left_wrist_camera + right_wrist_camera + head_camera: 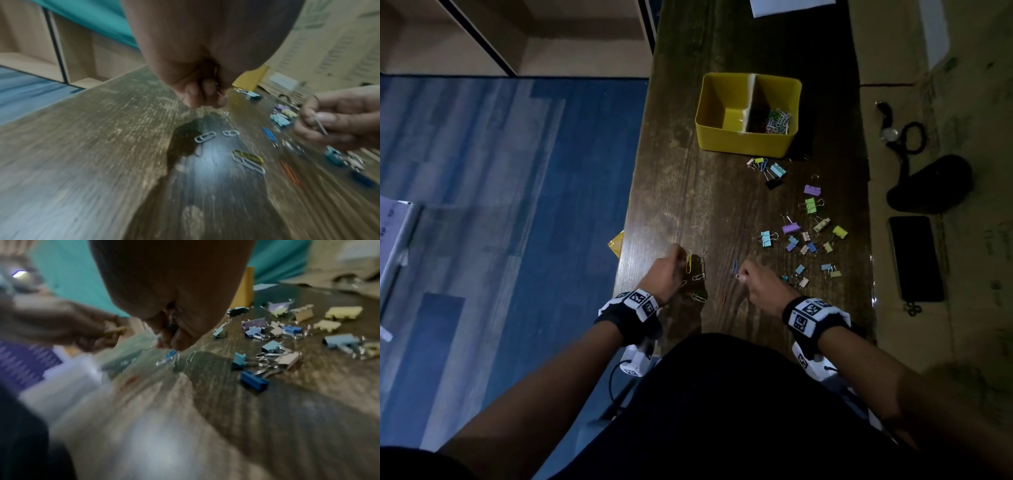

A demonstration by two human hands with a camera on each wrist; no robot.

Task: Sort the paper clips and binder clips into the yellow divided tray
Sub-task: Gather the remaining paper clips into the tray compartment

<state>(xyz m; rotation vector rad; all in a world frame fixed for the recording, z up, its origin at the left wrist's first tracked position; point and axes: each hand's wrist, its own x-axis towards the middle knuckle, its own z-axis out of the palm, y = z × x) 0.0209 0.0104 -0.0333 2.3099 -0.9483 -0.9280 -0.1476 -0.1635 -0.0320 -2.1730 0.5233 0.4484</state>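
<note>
The yellow divided tray point(748, 142) stands at the far middle of the dark wooden table point(688, 192). Its right compartment holds several coloured paper clips point(777, 120); the left one looks bare. Pastel binder clips point(808, 236) lie scattered to the right. Several loose paper clips point(205, 137) lie near the front edge. My left hand point(681, 260) hovers over them, fingers curled, pinching a yellow paper clip point(689, 263). My right hand point(741, 275) pinches a silver paper clip point(319, 124) just above a blue paper clip point(735, 265) on the table.
Cardboard on the right carries a black phone point(916, 257), a black pouch point(931, 183) and a wristwatch point(890, 133). A white sheet point(791, 5) lies at the far end. The table's left edge drops to blue flooring; a yellow scrap point(617, 243) pokes out there.
</note>
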